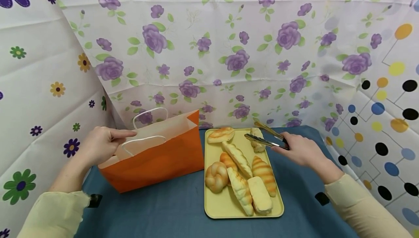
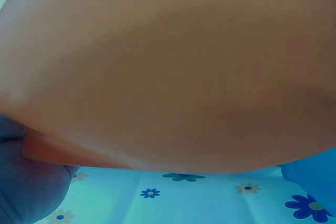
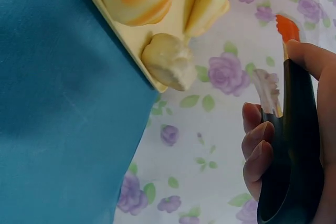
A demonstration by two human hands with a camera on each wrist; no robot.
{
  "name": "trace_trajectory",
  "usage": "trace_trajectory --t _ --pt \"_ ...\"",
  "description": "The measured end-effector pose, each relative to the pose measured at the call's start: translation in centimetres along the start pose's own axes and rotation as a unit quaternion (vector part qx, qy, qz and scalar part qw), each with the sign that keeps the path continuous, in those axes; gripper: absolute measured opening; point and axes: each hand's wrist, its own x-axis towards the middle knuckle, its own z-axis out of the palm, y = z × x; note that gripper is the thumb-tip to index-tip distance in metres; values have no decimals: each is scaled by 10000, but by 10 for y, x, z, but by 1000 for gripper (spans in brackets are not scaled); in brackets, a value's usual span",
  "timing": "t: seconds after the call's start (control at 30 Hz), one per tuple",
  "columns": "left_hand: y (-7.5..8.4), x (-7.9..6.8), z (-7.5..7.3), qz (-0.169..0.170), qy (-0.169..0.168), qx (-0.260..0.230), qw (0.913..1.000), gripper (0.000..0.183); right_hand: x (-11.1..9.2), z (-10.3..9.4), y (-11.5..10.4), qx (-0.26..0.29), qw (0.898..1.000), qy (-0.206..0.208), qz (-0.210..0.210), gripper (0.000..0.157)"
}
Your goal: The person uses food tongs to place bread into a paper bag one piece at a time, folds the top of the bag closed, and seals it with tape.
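Note:
My left hand (image 1: 102, 145) grips the left end of an orange paper bag (image 1: 163, 161) at its rim, the index finger stretched over the opening. In the left wrist view the bag's wall (image 2: 173, 77) fills most of the picture, with part of the hand (image 2: 31, 182) at its lower left edge. The right hand (image 1: 302, 150) holds metal tongs (image 1: 266, 141) with black handles, their tips spread. In the head view the tongs overlap a small pale bread roll (image 1: 257, 136) at the tray's back right corner; in the right wrist view the roll (image 3: 168, 61) lies apart from them.
A yellow tray (image 1: 217, 209) holds several breads, among them a knotted roll (image 1: 216, 177), a striped croissant (image 1: 263, 176) and a pale oblong loaf (image 1: 260, 194). The bag stands left of the tray on a blue cloth (image 1: 157, 212). Patterned curtains (image 1: 209, 49) enclose the table.

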Motion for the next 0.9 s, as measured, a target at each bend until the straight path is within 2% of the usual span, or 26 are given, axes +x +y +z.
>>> trace_trajectory --t 0.23,0.5,0.67,0.9 --pt "0 0 -1 -36 -24 -126 9999 51 -2 2 4 -62 9997 -201 134 69" --pt "1 2 -1 -109 -92 -86 9999 53 -2 4 2 -16 9981 -586 203 94" --pt "2 2 -1 -116 -75 -104 9998 55 -1 7 -3 358 9945 -972 169 91" --pt "1 2 -1 -79 -102 5 9999 58 0 20 -7 1078 9826 -1508 67 75"
